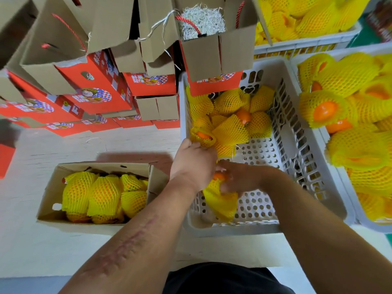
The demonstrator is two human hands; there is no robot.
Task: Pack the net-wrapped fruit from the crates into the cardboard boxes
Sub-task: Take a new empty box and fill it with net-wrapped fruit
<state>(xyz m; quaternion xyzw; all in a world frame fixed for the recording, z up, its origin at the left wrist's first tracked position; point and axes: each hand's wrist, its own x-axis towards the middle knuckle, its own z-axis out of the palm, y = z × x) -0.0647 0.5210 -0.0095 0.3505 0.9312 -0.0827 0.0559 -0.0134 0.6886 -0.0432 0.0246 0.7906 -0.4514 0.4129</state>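
Both hands meet over the white crate: the right hand grips a net-wrapped orange fruit, and the left hand curls onto another wrapped fruit beside it. At eight o'clock, an open cardboard box holds wrapped fruit. At twelve, more wrapped fruit fills the crate's far end; at two, a fuller crate.

Shredded white paper filling, red rope handles, pale floor; black clothing
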